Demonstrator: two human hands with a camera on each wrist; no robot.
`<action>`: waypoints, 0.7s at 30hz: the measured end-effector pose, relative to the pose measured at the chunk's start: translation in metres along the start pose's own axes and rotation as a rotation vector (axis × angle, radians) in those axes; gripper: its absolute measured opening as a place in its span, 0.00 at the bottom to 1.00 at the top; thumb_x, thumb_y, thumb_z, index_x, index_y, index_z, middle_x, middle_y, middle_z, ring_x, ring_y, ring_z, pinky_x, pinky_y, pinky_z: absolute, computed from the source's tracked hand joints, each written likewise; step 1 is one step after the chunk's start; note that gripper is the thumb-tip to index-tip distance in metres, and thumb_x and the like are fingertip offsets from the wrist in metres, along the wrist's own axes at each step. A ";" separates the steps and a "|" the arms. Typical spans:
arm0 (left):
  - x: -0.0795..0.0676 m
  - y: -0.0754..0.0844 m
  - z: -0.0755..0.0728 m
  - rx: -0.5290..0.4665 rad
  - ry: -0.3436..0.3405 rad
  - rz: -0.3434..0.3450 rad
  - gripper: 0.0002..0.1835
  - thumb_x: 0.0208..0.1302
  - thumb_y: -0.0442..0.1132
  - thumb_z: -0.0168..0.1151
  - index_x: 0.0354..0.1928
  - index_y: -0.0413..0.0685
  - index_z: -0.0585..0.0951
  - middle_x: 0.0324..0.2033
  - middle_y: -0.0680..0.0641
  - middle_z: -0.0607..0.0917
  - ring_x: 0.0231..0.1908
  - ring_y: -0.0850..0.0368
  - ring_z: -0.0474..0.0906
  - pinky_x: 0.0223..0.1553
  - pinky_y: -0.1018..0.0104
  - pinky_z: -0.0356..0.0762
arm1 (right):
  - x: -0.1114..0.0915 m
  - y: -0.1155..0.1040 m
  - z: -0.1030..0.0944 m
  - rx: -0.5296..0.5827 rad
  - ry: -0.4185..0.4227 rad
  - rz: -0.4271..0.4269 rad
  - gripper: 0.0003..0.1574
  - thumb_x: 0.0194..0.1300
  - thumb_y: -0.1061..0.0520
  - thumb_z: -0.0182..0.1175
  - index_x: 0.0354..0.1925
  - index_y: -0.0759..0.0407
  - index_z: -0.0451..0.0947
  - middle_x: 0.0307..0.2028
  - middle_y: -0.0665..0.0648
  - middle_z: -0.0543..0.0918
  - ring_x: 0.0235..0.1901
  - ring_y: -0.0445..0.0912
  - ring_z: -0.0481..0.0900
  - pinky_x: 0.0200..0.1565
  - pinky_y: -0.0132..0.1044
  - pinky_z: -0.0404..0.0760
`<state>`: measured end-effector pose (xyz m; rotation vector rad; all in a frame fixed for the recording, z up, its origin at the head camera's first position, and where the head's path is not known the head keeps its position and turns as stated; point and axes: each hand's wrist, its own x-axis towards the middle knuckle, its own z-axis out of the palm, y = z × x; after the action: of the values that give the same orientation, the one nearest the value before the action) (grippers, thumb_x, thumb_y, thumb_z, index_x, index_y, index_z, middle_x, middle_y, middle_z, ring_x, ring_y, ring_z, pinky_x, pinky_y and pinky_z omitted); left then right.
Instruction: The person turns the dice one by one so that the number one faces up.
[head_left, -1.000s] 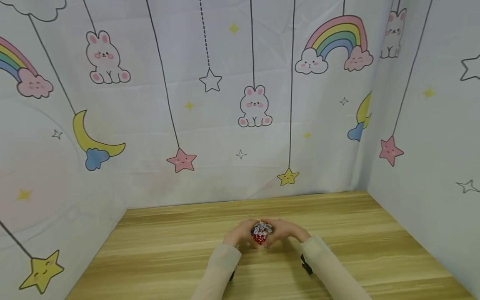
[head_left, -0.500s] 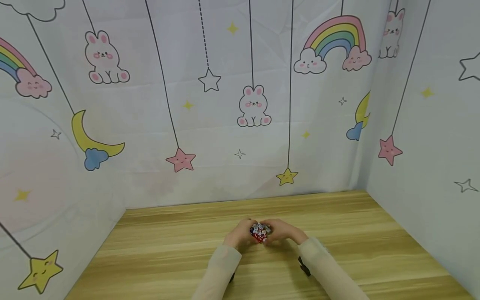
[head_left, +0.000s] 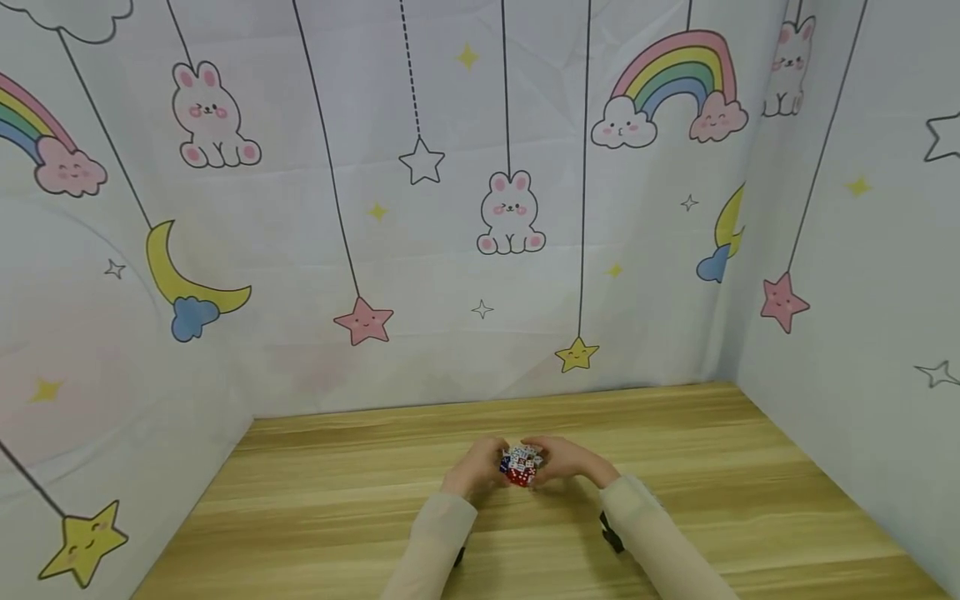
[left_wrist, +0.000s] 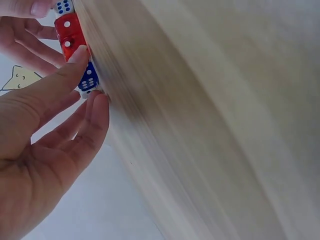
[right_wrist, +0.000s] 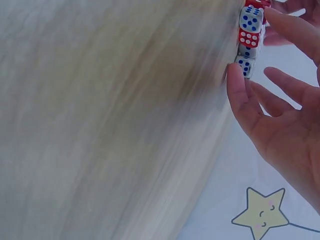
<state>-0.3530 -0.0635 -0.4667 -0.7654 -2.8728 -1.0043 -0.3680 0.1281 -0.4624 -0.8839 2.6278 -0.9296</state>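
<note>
While the head view shows the left hand and right hand clasping a cluster of dice from opposite sides on the wooden table, the left wrist view shows fingertips touching a red die; the right wrist view shows white dice bracketing 1 red die.

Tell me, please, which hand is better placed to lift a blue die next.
Likely the left hand: its fingertips are beside the blue die, while the right hand is across the dice.
</note>
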 end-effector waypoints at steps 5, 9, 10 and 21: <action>-0.005 0.002 -0.002 -0.036 0.012 -0.102 0.23 0.42 0.31 0.69 0.43 0.34 0.72 0.37 0.38 0.78 0.37 0.48 0.75 0.38 0.57 0.74 | -0.002 0.003 0.000 0.069 0.034 0.032 0.42 0.50 0.60 0.65 0.61 0.66 0.60 0.57 0.70 0.68 0.50 0.61 0.73 0.43 0.46 0.78; -0.006 0.001 -0.002 -0.035 0.034 -0.103 0.16 0.45 0.29 0.66 0.36 0.35 0.71 0.28 0.42 0.76 0.27 0.57 0.68 0.27 0.67 0.68 | -0.005 0.002 -0.001 0.146 0.083 0.059 0.35 0.52 0.64 0.61 0.58 0.69 0.62 0.51 0.73 0.71 0.46 0.60 0.75 0.34 0.39 0.81; -0.006 0.000 -0.002 -0.033 0.042 -0.087 0.15 0.45 0.27 0.66 0.34 0.35 0.71 0.27 0.42 0.76 0.25 0.58 0.67 0.25 0.69 0.66 | -0.006 0.001 0.000 0.164 0.095 0.071 0.34 0.52 0.65 0.60 0.57 0.69 0.63 0.49 0.73 0.72 0.45 0.60 0.76 0.32 0.38 0.81; -0.007 -0.005 -0.003 -0.118 0.044 -0.027 0.08 0.43 0.21 0.61 0.26 0.33 0.73 0.22 0.42 0.78 0.22 0.60 0.69 0.23 0.72 0.67 | 0.014 0.061 0.017 0.429 0.157 0.132 0.20 0.56 0.60 0.58 0.45 0.68 0.69 0.34 0.63 0.77 0.26 0.47 0.78 0.26 0.38 0.80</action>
<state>-0.3498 -0.0714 -0.4679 -0.7024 -2.8149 -1.1876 -0.4011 0.1489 -0.5135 -0.5427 2.4219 -1.4995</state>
